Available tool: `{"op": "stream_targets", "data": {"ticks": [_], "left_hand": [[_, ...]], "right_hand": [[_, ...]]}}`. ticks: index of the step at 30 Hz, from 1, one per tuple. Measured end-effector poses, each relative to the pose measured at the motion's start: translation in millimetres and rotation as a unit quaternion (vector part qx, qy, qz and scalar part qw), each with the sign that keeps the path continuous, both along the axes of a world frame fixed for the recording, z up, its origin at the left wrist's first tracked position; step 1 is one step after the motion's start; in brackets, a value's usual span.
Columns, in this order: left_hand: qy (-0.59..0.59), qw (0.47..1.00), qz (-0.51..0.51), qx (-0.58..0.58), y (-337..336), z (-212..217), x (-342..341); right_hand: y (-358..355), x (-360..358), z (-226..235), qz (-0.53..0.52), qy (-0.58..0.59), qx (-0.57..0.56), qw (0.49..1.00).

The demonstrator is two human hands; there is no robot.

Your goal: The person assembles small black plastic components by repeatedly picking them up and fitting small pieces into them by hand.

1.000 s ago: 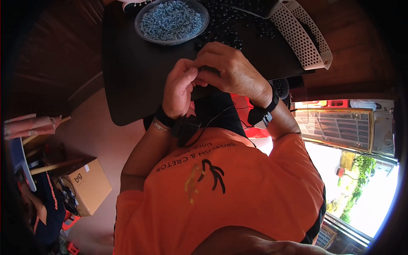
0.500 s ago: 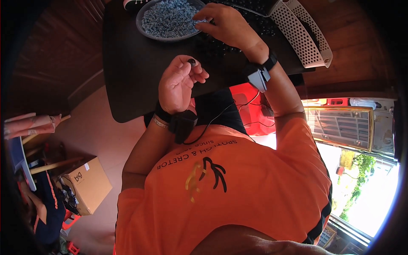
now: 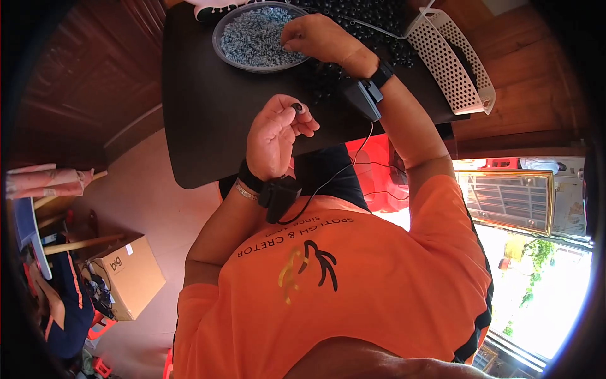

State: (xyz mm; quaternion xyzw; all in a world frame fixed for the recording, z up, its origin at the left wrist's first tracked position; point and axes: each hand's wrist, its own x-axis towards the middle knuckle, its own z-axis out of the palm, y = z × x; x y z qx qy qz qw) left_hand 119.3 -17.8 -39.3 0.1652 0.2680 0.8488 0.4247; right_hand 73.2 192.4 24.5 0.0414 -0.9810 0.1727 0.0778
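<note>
My left hand is turned palm up over the near side of the dark table. Its thumb and forefinger pinch a small round black piece, and the other fingers curl loosely. Across the table, a shallow round clear plastic bowl is filled with many small blue-grey metallic-looking pieces. My right hand reaches over the bowl's right rim, fingertips bunched down at the heap. Whatever lies between those fingertips is too small to make out.
Many loose black pieces are spread behind and right of my right hand. A white perforated plastic basket lies tipped at the table's right edge. A shoe shows behind the bowl. A cable runs between my wrist devices.
My right hand has moved from the bowl's right edge down onto the small pieces, its fingers drawing together. My left hand keeps hold of the black piece. The whole view has shifted slightly.
</note>
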Motion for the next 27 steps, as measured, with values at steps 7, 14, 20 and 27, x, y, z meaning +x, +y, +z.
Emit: {"op": "stream_targets", "data": {"ticks": [7,14,20,27], "left_hand": [[0.000,1.000,0.000,0.003,0.0,1.9,1.3],[-0.002,1.000,-0.001,0.005,-0.1,2.4,1.1],[0.002,1.000,-0.003,0.007,0.0,1.7,1.1],[-0.002,1.000,0.001,0.005,-0.6,1.5,1.2]], "right_hand": [[3.4,-3.3,-6.9,-0.010,0.037,-0.002,0.999],[1.6,-0.8,0.5,0.002,0.027,-0.028,0.999],[-13.7,-1.3,0.8,0.001,-0.017,0.098,0.995],[-15.1,-2.4,-6.7,-0.014,0.046,0.094,0.994]]}}
